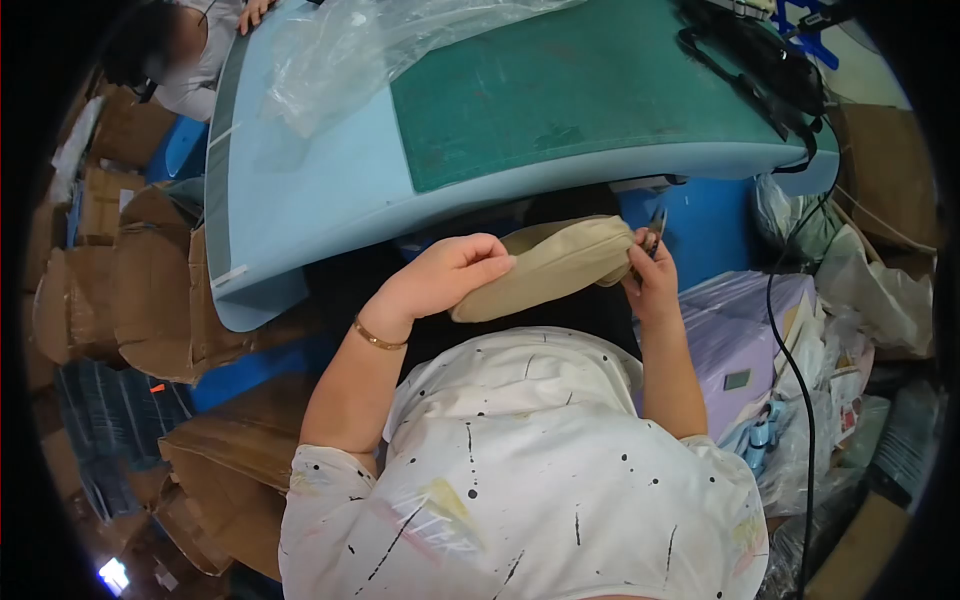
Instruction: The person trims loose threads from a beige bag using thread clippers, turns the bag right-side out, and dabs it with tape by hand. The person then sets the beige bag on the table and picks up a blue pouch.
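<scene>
A beige fabric piece [555,262], folded and curved with a seam along it, is stretched between my two hands above my lap. My left hand [440,275] pinches its left end between thumb and fingers. At the other end, my right hand [652,278] grips the cloth with closed fingers. A small pair of scissors [658,222] sticks up from that same hand, its metal blades pointing away from me and its handles mostly covered by the fingers.
Ahead stands a light blue table [310,200] with a green mat [530,100], clear plastic [340,60] and a black bag [755,60]. Cardboard boxes [155,285] crowd the left. A black cable [790,350] hangs at right near wrapped lilac goods [750,330]. Another person [195,60] sits far left.
</scene>
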The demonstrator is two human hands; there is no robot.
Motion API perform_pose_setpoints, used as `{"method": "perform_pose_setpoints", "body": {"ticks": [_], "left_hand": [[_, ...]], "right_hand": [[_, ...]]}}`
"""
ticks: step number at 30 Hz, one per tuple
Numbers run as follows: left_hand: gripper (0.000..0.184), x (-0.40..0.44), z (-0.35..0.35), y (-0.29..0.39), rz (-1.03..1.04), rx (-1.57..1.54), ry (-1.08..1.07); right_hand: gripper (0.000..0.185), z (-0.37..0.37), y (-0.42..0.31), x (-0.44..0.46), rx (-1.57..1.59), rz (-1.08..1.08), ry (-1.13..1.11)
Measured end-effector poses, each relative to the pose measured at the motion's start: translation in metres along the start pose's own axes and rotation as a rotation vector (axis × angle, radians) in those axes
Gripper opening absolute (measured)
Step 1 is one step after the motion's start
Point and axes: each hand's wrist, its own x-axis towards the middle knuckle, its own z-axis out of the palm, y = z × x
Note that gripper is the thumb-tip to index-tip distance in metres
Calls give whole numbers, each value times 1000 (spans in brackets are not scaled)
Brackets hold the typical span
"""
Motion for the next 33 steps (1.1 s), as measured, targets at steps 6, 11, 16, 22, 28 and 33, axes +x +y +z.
{"method": "perform_pose_setpoints", "body": {"ticks": [6,11,16,22,28,33], "left_hand": [[23,1,9,-9,45,51,9],[21,12,18,-27,161,79,207],[18,17,21,-18,67,-586,154],[16,18,16,-16,-49,-965,83],[15,24,24,-21,-53,-994,19],[13,25,29,-12,-92,-879,-39]], "right_hand": [[8,-15,-7,0,69,12,91],[7,-9,-7,0,68,42,217],[7,-10,-13,1,45,35,166],[14,-1,-30,-14,55,112,199],[15,-13,-35,-26,-85,86,226],[13,-24,-30,-23,-109,79,274]]}}
